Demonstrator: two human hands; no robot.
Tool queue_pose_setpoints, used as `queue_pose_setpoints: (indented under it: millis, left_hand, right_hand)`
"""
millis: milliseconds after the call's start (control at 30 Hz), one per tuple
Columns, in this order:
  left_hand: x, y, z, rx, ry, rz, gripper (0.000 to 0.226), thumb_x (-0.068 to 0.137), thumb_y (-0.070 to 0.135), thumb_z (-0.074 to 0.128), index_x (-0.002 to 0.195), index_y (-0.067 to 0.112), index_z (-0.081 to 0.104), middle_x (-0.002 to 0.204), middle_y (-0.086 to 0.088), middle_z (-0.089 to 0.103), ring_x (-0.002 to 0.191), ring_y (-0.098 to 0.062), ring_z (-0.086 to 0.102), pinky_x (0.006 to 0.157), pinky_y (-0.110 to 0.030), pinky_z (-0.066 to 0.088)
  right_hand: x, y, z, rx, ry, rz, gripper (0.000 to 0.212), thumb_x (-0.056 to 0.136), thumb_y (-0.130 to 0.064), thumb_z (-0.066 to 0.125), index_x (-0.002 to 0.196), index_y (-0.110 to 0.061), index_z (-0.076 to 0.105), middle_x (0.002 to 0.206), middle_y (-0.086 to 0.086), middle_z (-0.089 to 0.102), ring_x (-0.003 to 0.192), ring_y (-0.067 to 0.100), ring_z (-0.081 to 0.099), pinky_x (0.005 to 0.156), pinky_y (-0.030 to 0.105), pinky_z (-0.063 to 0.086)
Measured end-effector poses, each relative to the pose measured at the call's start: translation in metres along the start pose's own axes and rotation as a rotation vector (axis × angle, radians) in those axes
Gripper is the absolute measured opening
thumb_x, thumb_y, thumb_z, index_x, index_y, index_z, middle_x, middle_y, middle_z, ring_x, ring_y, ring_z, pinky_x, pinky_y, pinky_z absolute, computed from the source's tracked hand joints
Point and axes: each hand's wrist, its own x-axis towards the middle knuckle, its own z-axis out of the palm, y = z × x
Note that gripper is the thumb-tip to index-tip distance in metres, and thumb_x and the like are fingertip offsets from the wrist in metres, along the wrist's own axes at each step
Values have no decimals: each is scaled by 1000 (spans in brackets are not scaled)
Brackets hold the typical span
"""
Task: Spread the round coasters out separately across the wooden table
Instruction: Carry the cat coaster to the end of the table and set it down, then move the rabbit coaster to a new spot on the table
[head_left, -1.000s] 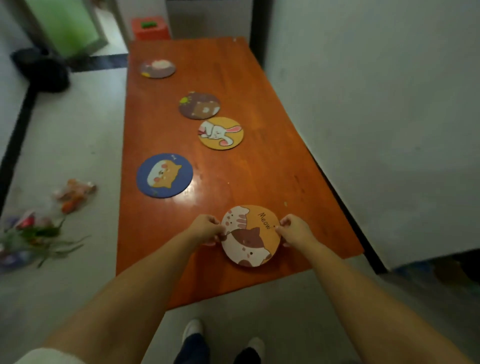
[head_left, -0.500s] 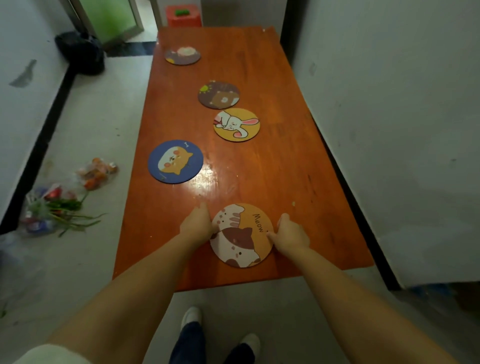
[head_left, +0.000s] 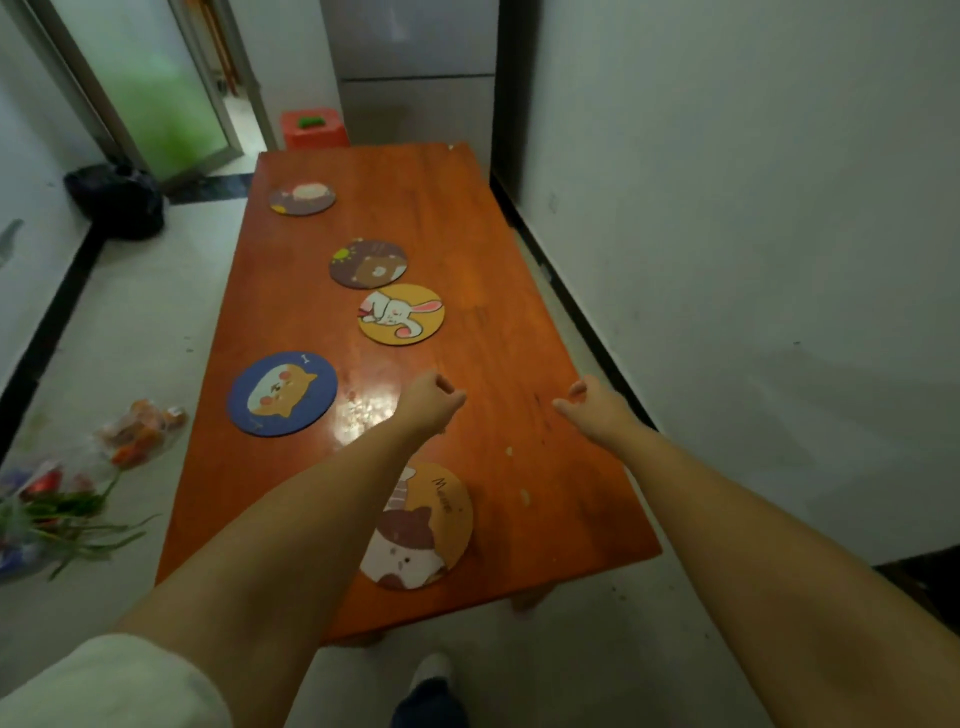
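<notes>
**Both hands off the cat coaster, 5 now lying apart**

Both hands have let go of the cat coaster (head_left: 418, 525) they were pinching half a second ago and are now hanging further up the counter (head_left: 467, 208), past it. I am reading the left hand (head_left: 431, 402) as loosely curled with nothing in its grip, and the right hand (head_left: 592, 405) the same, fingers half folded and free. The cat coaster is lying flat near the near edge, partly under my left forearm. Beyond it, the blue dog coaster (head_left: 282, 393), the rabbit coaster (head_left: 401, 314), the bear coaster (head_left: 368, 263) and the far coaster (head_left: 302, 198) are lying apart, though the rabbit and bear are sitting just beside each other. I am judging the spreading as essentially complete.
</notes>
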Motion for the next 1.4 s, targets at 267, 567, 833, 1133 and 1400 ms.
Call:
queue_pose_setpoints:
  millis: [267, 567, 833, 1133, 1400]
  left_hand:
    - [77, 45, 25, -165, 12, -17, 27, 94, 24, 54, 108, 1, 53, 96, -17, 57, 83, -26, 56, 73, -37, 50]
    - [150, 112, 53, -211, 63, -54, 18, 95, 20, 53, 100, 3, 53, 94, -18, 56, 82, -27, 55, 72, -39, 49]
    - [175, 117, 58, -308, 284, -227, 16, 93, 19, 55, 88, 5, 48, 83, -14, 55, 70, -25, 52, 65, -35, 45]
    - [162, 118, 95, -441, 610, -478, 14, 95, 20, 53, 97, 6, 48, 94, -15, 56, 75, -23, 53, 73, -35, 44]
    - [166, 98, 85, -507, 818, -595, 14, 93, 23, 56, 98, 11, 51, 98, -10, 59, 77, -21, 57, 74, -34, 47]
  right_hand:
    - [71, 1, -51, -7, -30, -36, 39, 93, -33, 57, 120, -6, 52, 115, 15, 61, 104, 32, 65, 77, 36, 48]
    - [171, -5, -107, -37, -99, -93, 40, 92, -32, 57, 123, -7, 52, 117, 14, 61, 102, 29, 65, 78, 36, 49]
    - [258, -29, -109, -129, -262, -314, 36, 93, -24, 57, 114, 5, 60, 113, 24, 68, 100, 36, 68, 86, 44, 52]
    - [322, -48, -111, -237, -513, -544, 35, 90, -28, 60, 116, -3, 57, 119, 19, 64, 103, 36, 66, 70, 32, 46]
    - [345, -84, -72, -334, -662, -680, 36, 92, -27, 59, 120, -4, 55, 84, 7, 61, 77, 23, 64, 67, 29, 45]
